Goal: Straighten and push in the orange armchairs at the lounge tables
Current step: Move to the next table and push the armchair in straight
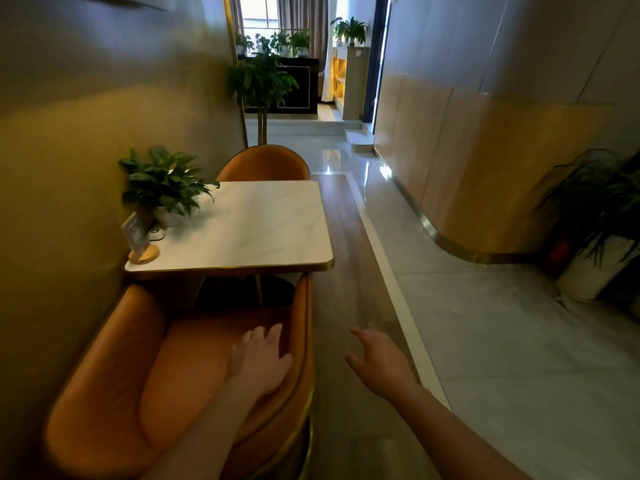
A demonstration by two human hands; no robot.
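Where table (259, 230) ends, pot (156, 218) holds plant (162, 181).

Left of centre: leafy potted plant (166, 183); just below it, clear sign stand (140, 242) on a round wooden base, w/ a small round white gadget (156, 233) beside it, type unclear. Upper centre: tall slim-trunk tree (259, 81) in front of a dark cabinet (294, 84), row of small pot plants (273, 43) on top, bright window (259, 12) w/ curtains behind. Right: curved wood-panel wall (485, 168) w/ gold skirting. Far right edge: big spiky plant (595, 209) in a white pot (588, 271), red obj (559, 251) beside it. Glossy pale tile floor (519, 341), lower right.
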